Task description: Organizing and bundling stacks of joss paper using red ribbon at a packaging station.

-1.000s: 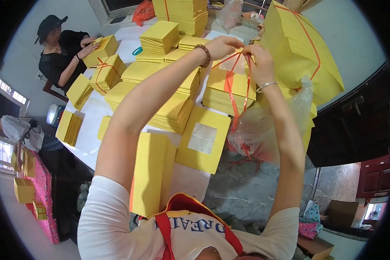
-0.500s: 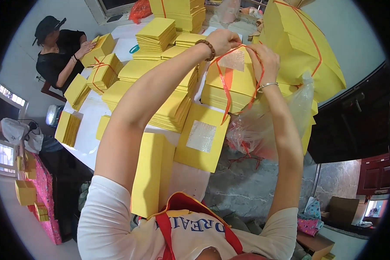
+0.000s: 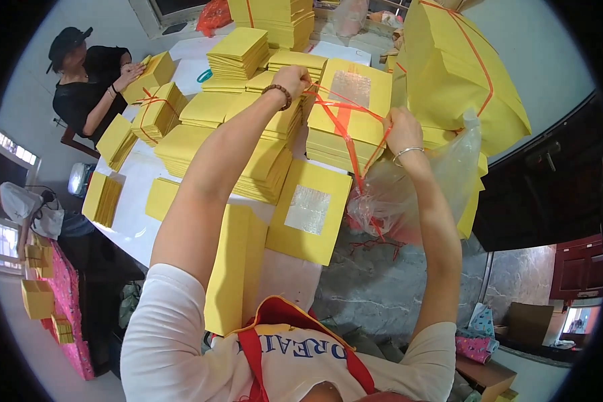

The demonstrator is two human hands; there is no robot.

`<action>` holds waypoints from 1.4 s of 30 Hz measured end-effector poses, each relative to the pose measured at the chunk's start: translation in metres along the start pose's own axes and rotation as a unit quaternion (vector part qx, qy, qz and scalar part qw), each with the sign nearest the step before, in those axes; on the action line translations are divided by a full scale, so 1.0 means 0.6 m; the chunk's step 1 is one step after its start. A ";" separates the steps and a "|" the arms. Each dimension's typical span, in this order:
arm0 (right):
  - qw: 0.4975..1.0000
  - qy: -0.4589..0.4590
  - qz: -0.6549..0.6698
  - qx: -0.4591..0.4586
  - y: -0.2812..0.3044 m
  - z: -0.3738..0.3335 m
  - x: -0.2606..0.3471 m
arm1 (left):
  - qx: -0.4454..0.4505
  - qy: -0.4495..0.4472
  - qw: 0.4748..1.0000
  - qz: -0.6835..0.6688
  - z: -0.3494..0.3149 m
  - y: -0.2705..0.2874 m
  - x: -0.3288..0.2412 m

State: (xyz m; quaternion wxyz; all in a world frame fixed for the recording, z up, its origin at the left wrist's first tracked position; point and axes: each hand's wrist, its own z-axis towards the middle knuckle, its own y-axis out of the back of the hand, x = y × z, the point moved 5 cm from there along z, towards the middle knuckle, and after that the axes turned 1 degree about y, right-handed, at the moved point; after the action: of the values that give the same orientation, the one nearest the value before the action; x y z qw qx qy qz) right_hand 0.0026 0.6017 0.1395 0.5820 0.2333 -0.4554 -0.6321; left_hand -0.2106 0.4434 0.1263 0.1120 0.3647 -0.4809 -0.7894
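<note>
"Ribbon, red point(image 3: 350, 149), spans the top of a tall stack of yellow envelopes point(image 3: 363, 126); what secures its strands?"

"Left hand point(image 3: 293, 82): grip closed on the ribbon, by the stack's left edge. Right hand point(image 3: 403, 131): grip pinched on another length, at the right edge (fingertips partly hidden, so the exact hold cannot be told)."

"And where does the stack stand?"

"On the right side of the white desk point(image 3: 130, 224), beside neighbouring piles point(image 3: 269, 162) of similar envelopes. A lone envelope point(image 3: 308, 209) with a silvery patch lies flat just in front."

"Which faults might one expect?"

"Three, by judgement. Uneven pull between the hands could skew the upper layers, which appear free to slide. Too hard a pull might make the thin ribbon crease the edges. Lastly, the strand descending the near face runs close to a clear plastic bag point(image 3: 457, 159); were it to snag there, one side could go slack and the crossing loosen."
</note>
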 end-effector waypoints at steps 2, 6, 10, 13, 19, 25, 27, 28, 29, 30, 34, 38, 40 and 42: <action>0.999 -0.001 -0.041 0.030 -0.010 0.002 0.009 | -0.019 0.048 0.996 -0.072 -0.005 -0.010 0.020; 0.983 -0.092 -0.007 0.159 -0.007 0.015 0.018 | 0.000 0.092 0.994 -0.059 -0.006 -0.028 0.027; 0.904 -0.196 0.365 0.110 -0.053 0.034 -0.032 | 0.011 0.100 0.992 -0.071 -0.013 -0.034 0.034; 0.768 -0.219 0.598 0.072 -0.090 0.030 -0.048 | 0.005 0.094 0.994 -0.046 -0.012 -0.028 0.015; 0.842 -0.118 0.520 -0.081 -0.062 0.049 -0.025 | -0.060 0.042 0.997 0.002 0.002 0.032 -0.026; 0.756 -0.188 0.621 0.088 -0.098 0.046 -0.010 | -0.030 0.006 0.997 -0.066 0.008 0.068 -0.106; 0.795 -0.095 0.589 0.110 -0.097 0.050 0.002 | 0.053 -0.037 0.981 -0.185 0.004 0.063 -0.135; 0.795 -0.093 0.589 0.111 -0.100 0.052 0.002 | 0.051 -0.037 0.981 -0.185 0.000 0.063 -0.147; 0.826 -0.104 0.546 0.099 -0.102 0.053 -0.004 | 0.125 -0.086 0.964 -0.217 -0.012 0.056 -0.179; 0.854 -0.114 0.500 0.087 -0.103 0.054 -0.009 | 0.196 -0.134 0.939 -0.247 -0.023 0.050 -0.206; 0.859 -0.082 0.502 0.055 -0.102 0.049 -0.030 | 0.252 -0.077 0.938 -0.225 -0.021 0.026 -0.228; 0.868 -0.095 0.469 0.131 -0.096 0.051 0.003 | 0.001 -0.043 0.967 -0.251 0.015 0.017 -0.164; 0.881 -0.092 0.446 0.132 -0.098 0.050 0.002 | 0.036 -0.005 0.989 -0.143 0.019 -0.016 -0.160; 0.895 -0.031 0.437 0.088 -0.082 0.046 0.006 | 0.067 0.012 0.991 -0.114 0.023 -0.036 -0.164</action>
State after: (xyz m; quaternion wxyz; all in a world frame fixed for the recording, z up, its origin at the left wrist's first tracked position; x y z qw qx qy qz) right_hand -0.0470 0.6021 0.1119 0.7621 0.0413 -0.5832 -0.2782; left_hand -0.1469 0.5157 0.1580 0.0022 0.4337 -0.4865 -0.7585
